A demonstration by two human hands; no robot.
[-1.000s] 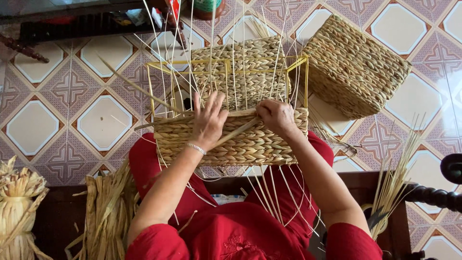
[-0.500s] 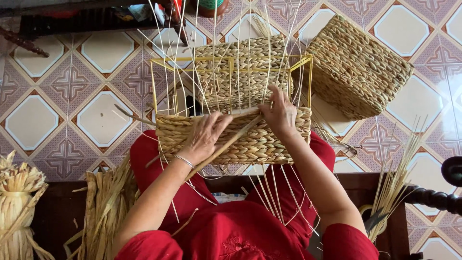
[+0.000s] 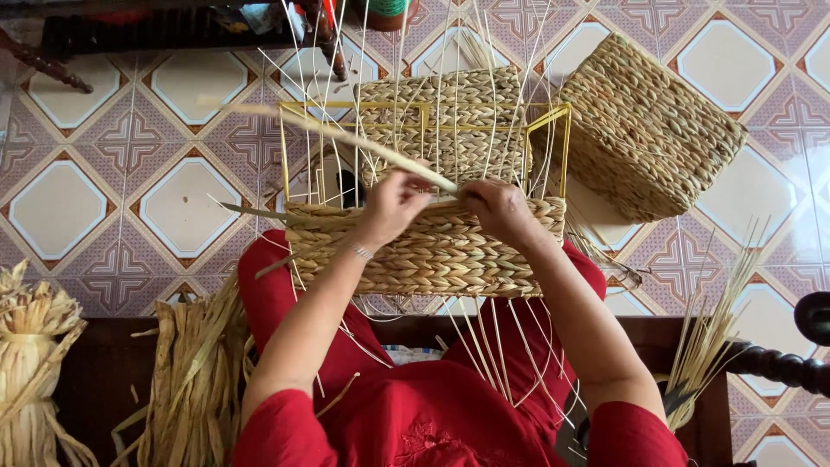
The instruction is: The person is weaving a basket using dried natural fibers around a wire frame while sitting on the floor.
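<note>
Both hands pinch one pale strand (image 3: 346, 138) at the half-woven basket's (image 3: 432, 255) top edge: left hand (image 3: 393, 203), right hand (image 3: 497, 207) (finished basket (image 3: 648, 130) nearby).

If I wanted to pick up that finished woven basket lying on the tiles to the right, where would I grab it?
Probably by its open rim. The finished basket lies tipped on its side on the tiled floor, mouth facing down-left toward the half-woven basket. Coming from that side, fingers could hook over the rim edge; the broad, bulging woven walls give little else to grip.
</note>
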